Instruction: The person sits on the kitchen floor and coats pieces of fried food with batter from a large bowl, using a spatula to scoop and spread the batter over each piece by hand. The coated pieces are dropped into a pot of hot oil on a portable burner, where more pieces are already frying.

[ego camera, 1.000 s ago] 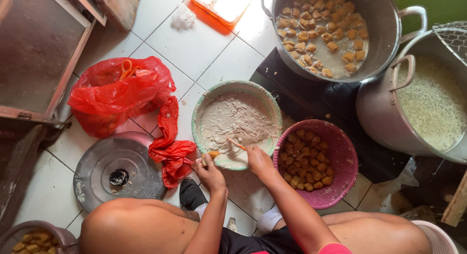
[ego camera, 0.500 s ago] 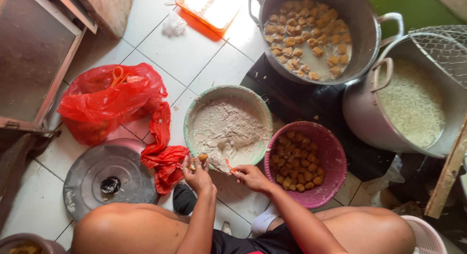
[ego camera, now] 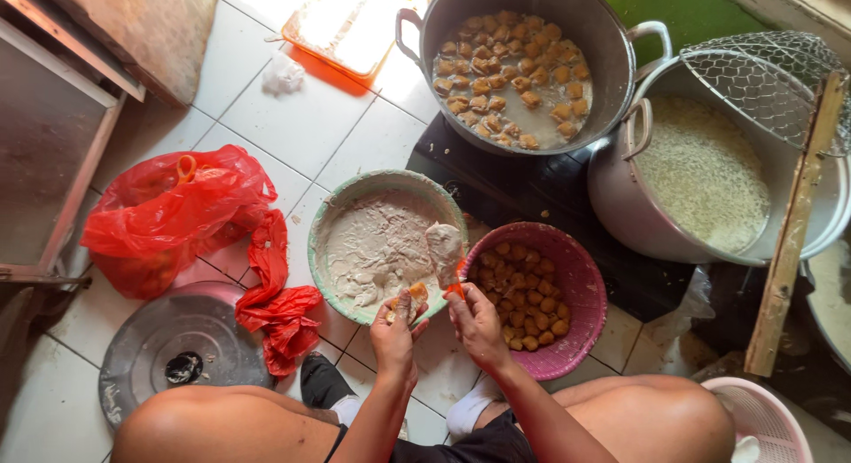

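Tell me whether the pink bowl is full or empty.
Partly full: the pink bowl holds a heap of brown pieces, its upper wall bare.

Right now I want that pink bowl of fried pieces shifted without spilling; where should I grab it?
Grip the pink bowl by its bare rim on the near side, coming from above: it sits upright on the floor, its far edge is crowded by the green bowl and the dark mat.

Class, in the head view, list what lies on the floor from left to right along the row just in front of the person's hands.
Red plastic bag → green bowl of pale paste → pink basket of fried pieces → wooden plank.
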